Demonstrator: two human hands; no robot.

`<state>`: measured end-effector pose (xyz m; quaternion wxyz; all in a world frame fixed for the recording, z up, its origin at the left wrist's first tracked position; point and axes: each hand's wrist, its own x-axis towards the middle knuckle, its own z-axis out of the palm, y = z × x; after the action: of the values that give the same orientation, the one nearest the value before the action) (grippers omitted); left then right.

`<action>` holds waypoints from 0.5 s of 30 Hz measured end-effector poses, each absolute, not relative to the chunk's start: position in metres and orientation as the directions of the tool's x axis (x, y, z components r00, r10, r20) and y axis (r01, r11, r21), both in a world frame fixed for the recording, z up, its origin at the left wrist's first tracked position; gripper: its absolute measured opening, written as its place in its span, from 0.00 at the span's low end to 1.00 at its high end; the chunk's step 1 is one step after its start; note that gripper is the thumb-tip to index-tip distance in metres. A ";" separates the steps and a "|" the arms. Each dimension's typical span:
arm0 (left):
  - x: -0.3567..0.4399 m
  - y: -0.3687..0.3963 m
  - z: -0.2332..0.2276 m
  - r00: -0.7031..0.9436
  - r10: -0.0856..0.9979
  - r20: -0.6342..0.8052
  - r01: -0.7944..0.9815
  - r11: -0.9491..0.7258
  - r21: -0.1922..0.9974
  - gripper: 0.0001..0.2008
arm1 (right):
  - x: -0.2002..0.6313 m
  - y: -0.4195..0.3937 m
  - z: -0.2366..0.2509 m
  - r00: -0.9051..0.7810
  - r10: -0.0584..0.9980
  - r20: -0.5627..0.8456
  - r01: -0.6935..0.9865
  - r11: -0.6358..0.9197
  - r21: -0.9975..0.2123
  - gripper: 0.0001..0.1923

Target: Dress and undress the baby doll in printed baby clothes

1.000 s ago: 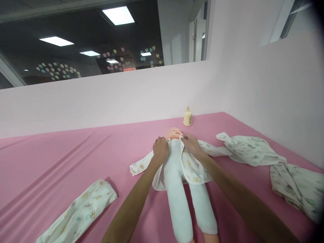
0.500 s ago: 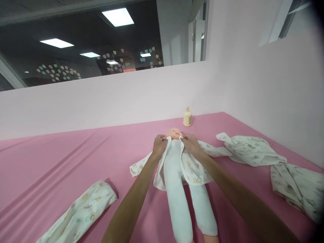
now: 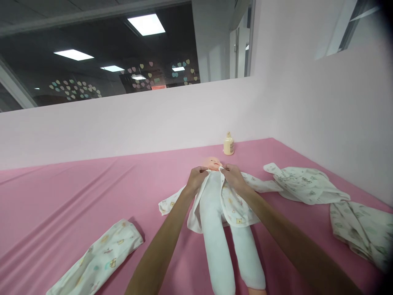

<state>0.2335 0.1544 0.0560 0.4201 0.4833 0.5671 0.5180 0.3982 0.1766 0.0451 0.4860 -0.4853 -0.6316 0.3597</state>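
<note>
A baby doll (image 3: 213, 163) lies on its back with its head toward the wall and its legs toward me. It wears white leggings (image 3: 216, 250) and a white print jacket (image 3: 236, 205) that hangs apart down the front, its sleeves spread to both sides. My left hand (image 3: 197, 178) pinches the jacket's edge at the neck on the left. Just under the doll's chin, my right hand (image 3: 233, 175) pinches the opposite edge. The two hands are close together, and the fingertips partly cover the collar.
A folded print garment (image 3: 101, 256) lies at the front left on the pink sheet (image 3: 61, 213). White patterned clothes (image 3: 307, 184) and a leaf-print cloth (image 3: 365, 229) rest at the right. Near the back wall (image 3: 138, 127) stands a cream pump bottle (image 3: 229, 145).
My left hand has moved a little to the right with its edge of the jacket, nearer the doll's chin and my right hand. The whole view has shifted slightly.
</note>
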 end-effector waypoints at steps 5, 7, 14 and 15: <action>0.238 0.155 0.054 -0.203 0.973 0.106 0.252 -0.053 0.966 0.14 | 0.397 0.179 0.043 -0.050 0.966 0.252 0.236 0.257 -0.937 0.11; 0.239 0.156 0.052 -0.206 0.968 0.147 0.293 -0.082 0.953 0.12 | 0.397 0.179 0.043 -0.045 0.966 0.256 0.234 0.260 -0.937 0.10; 0.244 0.155 0.051 -0.224 0.956 0.190 0.352 -0.103 0.930 0.09 | 0.397 0.176 0.044 -0.043 0.969 0.243 0.236 0.246 -0.940 0.10; 0.245 0.154 0.052 -0.218 0.954 0.204 0.406 -0.101 0.908 0.08 | 0.397 0.177 0.044 -0.044 0.969 0.243 0.235 0.247 -0.940 0.10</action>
<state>0.2446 0.1540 0.0524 0.2809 0.5587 0.6086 0.4884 0.3967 0.1766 0.0437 0.4909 -0.4866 -0.6183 0.3739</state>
